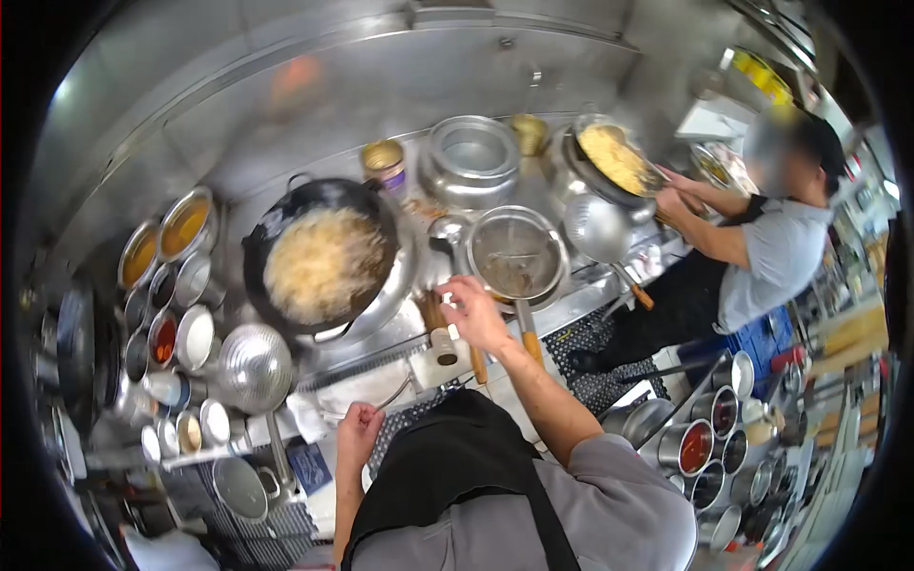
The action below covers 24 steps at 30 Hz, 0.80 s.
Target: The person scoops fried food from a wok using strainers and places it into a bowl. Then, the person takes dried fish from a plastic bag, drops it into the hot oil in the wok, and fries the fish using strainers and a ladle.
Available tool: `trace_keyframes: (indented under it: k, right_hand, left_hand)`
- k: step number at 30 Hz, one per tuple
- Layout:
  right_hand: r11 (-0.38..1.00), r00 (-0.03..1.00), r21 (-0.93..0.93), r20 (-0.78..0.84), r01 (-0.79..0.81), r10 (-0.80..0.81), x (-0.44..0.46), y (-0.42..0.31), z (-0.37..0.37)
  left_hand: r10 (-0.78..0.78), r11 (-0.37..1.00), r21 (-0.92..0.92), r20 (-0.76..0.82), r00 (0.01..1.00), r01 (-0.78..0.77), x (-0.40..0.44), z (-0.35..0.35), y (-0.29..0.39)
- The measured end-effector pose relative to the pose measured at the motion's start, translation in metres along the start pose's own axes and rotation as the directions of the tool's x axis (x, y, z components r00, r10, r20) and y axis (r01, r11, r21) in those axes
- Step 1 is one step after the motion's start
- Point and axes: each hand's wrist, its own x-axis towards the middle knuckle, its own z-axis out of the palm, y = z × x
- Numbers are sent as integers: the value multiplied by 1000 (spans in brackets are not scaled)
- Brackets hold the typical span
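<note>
My left hand (358, 431) is low in front of the counter, its fingers closed at the end of a thin curved metal rod (397, 391). Fingers bent and apart, my right hand (476, 312) hovers between the ladle (448, 229) and the round mesh strainer (515, 255). Small white patches show beside its fingertips; what they are is unclear. Below it are a wooden handle (477, 364) and a short brown cylinder (444, 346). To the left, pale bubbling food (322, 264) fills much of the black wok (255, 276).
At the right, a co-worker (776, 228) tilts a wok of yellow food (615, 160) near a perforated skimmer (598, 228). A lidded-looking steel pot (470, 152) stands behind the strainer. Another skimmer (255, 367) and several seasoning containers (196, 337) line the left.
</note>
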Motion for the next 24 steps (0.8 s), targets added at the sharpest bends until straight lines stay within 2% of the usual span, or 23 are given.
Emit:
trace_keyframes:
  k: [1, 2, 3, 4, 5, 8, 10, 11, 13, 14, 17, 19, 21, 24]
  right_hand:
    - [987, 999, 152, -2, -48, 48, 0, -12, -1]
    - [992, 1000, 125, -5, -14, 14, 2, -12, -1]
    - [983, 996, 168, -30, -74, 80, 2, -14, 3]
    - [985, 999, 171, -29, -38, 44, 3, -21, -2]
    - [965, 997, 256, -33, -60, 71, 3, -14, 2]
    - [958, 993, 264, -2, -111, 116, 1, -6, 4]
    - [952, 990, 274, 7, -140, 143, -3, 31, 17]
    - [966, 994, 240, -28, -97, 107, -5, 20, 15]
    - [909, 968, 333, 66, -252, 244, -8, 25, 17]
    - [892, 961, 358, 76, -275, 266, -9, 26, 19]
    - [891, 954, 343, 92, -298, 284, -9, 22, 23]
    - [943, 971, 233, 103, -236, 217, -9, 14, 22]
    - [937, 965, 233, 105, -260, 241, -8, 18, 28]
    - [984, 985, 54, 46, -170, 168, -4, 7, 33]
  left_hand:
    - [-3, 999, -49, -10, 1000, 3, -2, 1, -4]
    - [3, 1000, -28, -16, 1000, -4, -4, 2, -15]
    - [21, 1000, -5, -19, 1000, -21, -6, -1, -9]
    - [43, 999, 20, -21, 999, -43, -7, -2, -3]
    - [20, 1000, 23, -28, 999, -19, -9, -2, -4]
    - [32, 999, 7, -72, 997, -31, -11, -1, -9]
    - [4, 999, 37, -23, 1000, -3, -14, -4, 5]
    - [-4, 997, 77, -10, 1000, 4, -16, -6, 10]
    - [-30, 997, 76, -21, 999, 32, -19, -5, 6]
    - [-51, 996, 77, -21, 998, 52, -21, -4, 3]
    - [7, 999, 45, -108, 994, -2, -27, 0, -2]
    - [-19, 998, 58, -138, 990, 28, -32, -3, -1]
    - [-25, 1000, 15, -117, 993, 27, -35, -4, 0]
    - [-7, 1000, 24, -151, 988, 11, -43, -4, -4]
